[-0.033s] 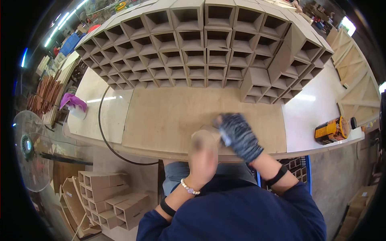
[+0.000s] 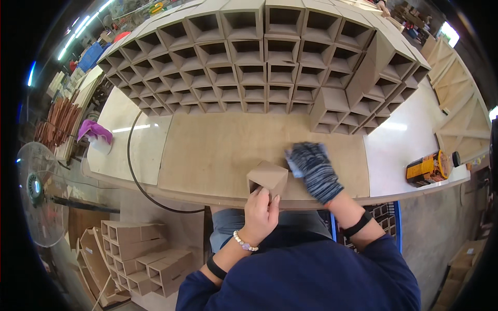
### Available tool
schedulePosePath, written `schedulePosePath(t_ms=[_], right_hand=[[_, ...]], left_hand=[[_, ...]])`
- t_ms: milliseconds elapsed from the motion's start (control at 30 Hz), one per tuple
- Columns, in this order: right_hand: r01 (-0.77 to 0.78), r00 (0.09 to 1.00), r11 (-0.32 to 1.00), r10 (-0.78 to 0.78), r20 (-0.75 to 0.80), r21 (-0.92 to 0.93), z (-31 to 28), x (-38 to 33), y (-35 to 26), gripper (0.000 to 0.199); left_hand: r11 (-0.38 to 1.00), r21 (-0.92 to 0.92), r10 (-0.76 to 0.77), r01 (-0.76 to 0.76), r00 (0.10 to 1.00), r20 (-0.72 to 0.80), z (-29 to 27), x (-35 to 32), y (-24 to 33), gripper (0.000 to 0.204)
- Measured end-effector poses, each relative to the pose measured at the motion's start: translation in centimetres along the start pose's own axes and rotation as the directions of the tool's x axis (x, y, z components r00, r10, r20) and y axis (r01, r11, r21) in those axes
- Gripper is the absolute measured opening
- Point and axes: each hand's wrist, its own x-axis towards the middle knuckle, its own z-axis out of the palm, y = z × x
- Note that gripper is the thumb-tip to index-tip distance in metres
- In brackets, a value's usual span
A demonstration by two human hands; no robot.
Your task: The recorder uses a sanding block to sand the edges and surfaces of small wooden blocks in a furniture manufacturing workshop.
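Note:
My bare left hand [image 2: 262, 213], with a beaded bracelet at the wrist, grips the near edge of a small brown open-ended box [image 2: 270, 175]. Its fingers close on the wall beside the opening, and the box sits tilted at the front of the plywood board [image 2: 218, 140]. To the right of the box, my right hand [image 2: 314, 170] wears a dark grey knitted glove. Its fingers are bent over a small pale blue-grey piece [image 2: 294, 167], whose kind I cannot make out. This hand is low over the board, apart from the box.
Stacked brown open boxes [image 2: 254, 75] form a wall along the table's back. A black hose [image 2: 129, 155] crosses the left side. A yellow-and-black container [image 2: 428, 168] stands right; a white container with purple cloth [image 2: 95, 130] stands left. More boxes [image 2: 137, 249] sit lower left, near a fan [image 2: 36, 186].
The left hand and box, smeared by motion before, now show sharply, with the box turned. My right hand has shifted slightly right, away from the box.

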Motion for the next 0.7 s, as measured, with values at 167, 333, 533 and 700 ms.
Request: schedulePosePath(t_ms=[167,333,533,700], right_hand=[[0.373,0.889,0.881,-0.248,-0.385,0.292,-1.9,-1.9,-3.5,0.044],[0.007,0.984,0.99,-0.033,0.177,0.141,-1.1,0.8,-1.7,0.047],[0.094,0.849,0.995,-0.071,-0.523,0.017,2.4,-0.9,3.1,0.061],[-0.153,0.906,0.787,0.353,-0.233,0.598,0.3,-1.2,1.5,0.073]], left_hand=[[0.998,-0.038,-0.044,0.045,0.999,0.027,0.1,-0.2,-0.5,0.02],[0.986,-0.147,-0.073,0.078,0.997,0.037,0.1,-0.4,-1.3,0.029],[0.583,-0.673,-0.439,0.455,0.873,0.211,-1.7,0.4,0.0,0.038],[0.663,-0.603,-0.474,0.444,0.872,0.12,-1.8,0.0,-0.3,0.033]])
